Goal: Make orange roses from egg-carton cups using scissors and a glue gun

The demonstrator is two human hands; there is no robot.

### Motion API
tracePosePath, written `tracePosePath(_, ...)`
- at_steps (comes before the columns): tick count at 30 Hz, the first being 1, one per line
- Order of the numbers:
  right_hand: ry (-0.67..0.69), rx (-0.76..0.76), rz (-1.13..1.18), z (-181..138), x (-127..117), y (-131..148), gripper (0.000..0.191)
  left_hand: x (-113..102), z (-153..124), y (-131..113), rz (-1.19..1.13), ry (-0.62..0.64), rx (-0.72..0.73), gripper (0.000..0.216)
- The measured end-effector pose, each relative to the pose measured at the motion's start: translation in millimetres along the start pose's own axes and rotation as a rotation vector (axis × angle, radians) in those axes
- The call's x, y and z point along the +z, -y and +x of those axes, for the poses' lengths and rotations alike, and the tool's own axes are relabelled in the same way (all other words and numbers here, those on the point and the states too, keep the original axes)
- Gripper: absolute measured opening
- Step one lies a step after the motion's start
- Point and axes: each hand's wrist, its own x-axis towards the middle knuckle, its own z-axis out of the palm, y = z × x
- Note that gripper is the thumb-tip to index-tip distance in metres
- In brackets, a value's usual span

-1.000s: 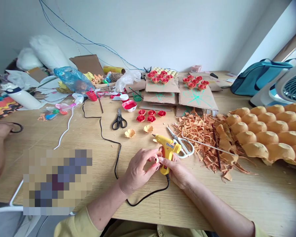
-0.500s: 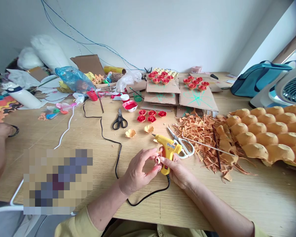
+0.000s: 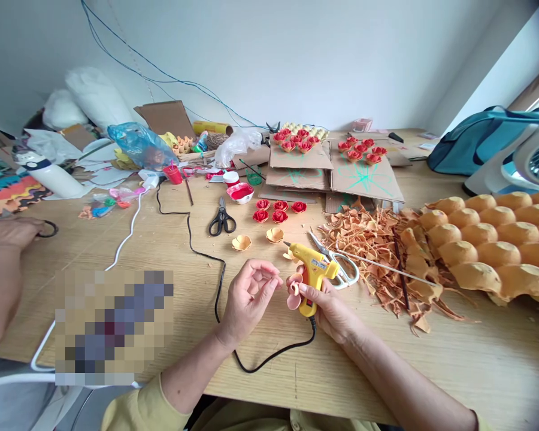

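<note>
My right hand (image 3: pixel 335 305) is wrapped round a yellow hot glue gun (image 3: pixel 314 272), its nozzle pointing up and left. The thumb of that hand also presses a small curled petal piece of egg-carton pulp (image 3: pixel 294 293) against the gun's handle side. Just left of it, my left hand (image 3: pixel 251 296) is closed in a pinch, thumb against fingertips; whatever lies between them is too small to make out. Beyond the nozzle sit two unpainted carton flower cups (image 3: pixel 241 242), and another pale cup (image 3: pixel 291 254) is partly hidden behind the gun. White-handled scissors (image 3: pixel 345 272) lie behind the gun.
Several red flowers (image 3: pixel 280 216), black scissors (image 3: pixel 222 220) and a bowl of red paint (image 3: pixel 240 193) stand farther back. To the right are carton scraps (image 3: pixel 363 245) and egg trays (image 3: pixel 498 245). The gun's black cord (image 3: pixel 220 281) crosses the table. Another person's hand (image 3: pixel 13 233) is at left.
My left hand has drawn away leftward from the petal piece and its fingers have closed together. The petal piece stays with my right hand. The view has shifted slightly.
</note>
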Motion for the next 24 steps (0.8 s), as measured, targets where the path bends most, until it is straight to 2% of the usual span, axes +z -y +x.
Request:
tracePosePath(15, 0.010, 0.008, -0.001, -1.9, -1.4, -0.8, 0.032, -3.5, 4.9, -3.1, 0.084, -0.114, -0.087, 0.013)
tracePosePath(21, 0.044, 0.016, 0.012, -1.0, -3.5, -1.0, 0.032, -4.5, 5.5, -1.9, 0.200, -0.094, 0.004, 0.019)
tracePosePath(24, 0.053, 0.016, -0.001, -1.6, -2.3, 0.8, 0.029, -4.9, 6.0, -5.8, 0.240, -0.033, 0.058, 0.012)
